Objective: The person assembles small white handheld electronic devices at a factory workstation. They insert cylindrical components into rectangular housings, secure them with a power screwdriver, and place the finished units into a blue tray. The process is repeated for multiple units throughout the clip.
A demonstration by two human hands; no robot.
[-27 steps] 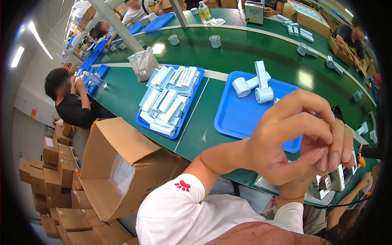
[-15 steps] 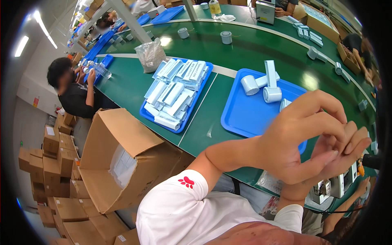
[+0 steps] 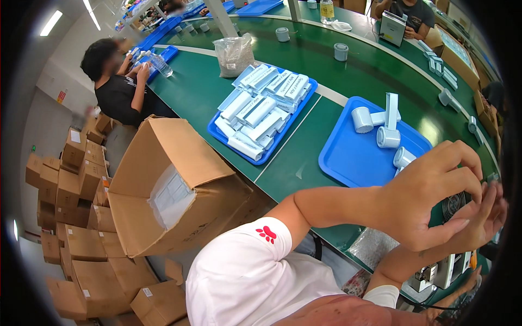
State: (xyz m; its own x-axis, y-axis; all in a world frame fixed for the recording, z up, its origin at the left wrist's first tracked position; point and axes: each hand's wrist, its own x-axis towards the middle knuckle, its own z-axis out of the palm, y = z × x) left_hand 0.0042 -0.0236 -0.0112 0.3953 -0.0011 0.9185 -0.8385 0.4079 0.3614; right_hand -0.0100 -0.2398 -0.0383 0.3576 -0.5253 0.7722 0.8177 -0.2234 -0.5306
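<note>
My left hand [image 3: 421,198] is raised above the near right of the bench. Its fingers are curved and stand apart from the thumb, and I see nothing held between them. Close beside it, my right hand [image 3: 488,214] has half-bent, spread fingers; the picture's dark rim cuts off part of it. A dark ringed round piece [image 3: 455,205] shows in the gap of my left hand; whether it is touched I cannot tell. A blue tray [image 3: 348,157], partly behind my left hand, holds light blue round-headed plastic parts [image 3: 388,137], some with straight handles.
A second blue tray [image 3: 260,161] bears piled light blue boxes. Behind it stands a bag of beige material [image 3: 235,56]. An open carton [image 3: 179,163] is left of the bench, with stacked cartons [image 3: 87,239] beyond. A co-worker [image 3: 119,84] handles items at far left. Grey cups [image 3: 341,52] stand on the green belt.
The view has shifted, so bench and trays sit farther right. My left fingers and thumb have parted more, and my right fingers have straightened somewhat. The dark ringed piece now shows between my hands.
</note>
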